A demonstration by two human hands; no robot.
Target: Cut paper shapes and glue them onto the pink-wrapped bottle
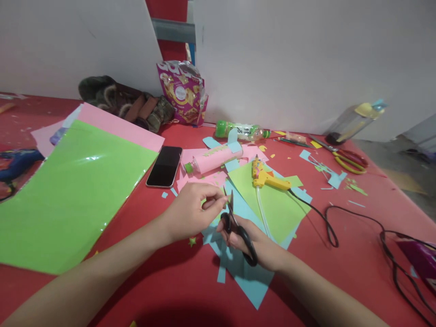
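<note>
Scissors [232, 217] with black handles are at the near middle of the red table [163, 290], raised over a blue sheet of paper [252, 284], their 2 blades slightly parted and pointing to the far side. The right hand [264, 245] grips them by the handles, coming in from the near right. The left hand [190, 209] is closed in a pinch, thumb and finger together beside the blades; a bit of green shows at the tips, too small to tell whether it is held.

Just beyond the hands, a bottle wrapped in pink paper [214, 160] lies on its side, with a black phone [165, 167] to its left. To its right, a yellow glue gun [270, 180] rests on a green sheet of paper [282, 215], and its black cord [354, 210] runs to the right. A small green star [192, 242] lies near the left wrist.

On the left side, a large green sheet [75, 190] partly covers a pink sheet [119, 121]. At the far side are a purple snack bag [182, 95], standing, and a green-labelled bottle [241, 131], lying down. Scissors with red and yellow handles [350, 161] lie at the far right.
</note>
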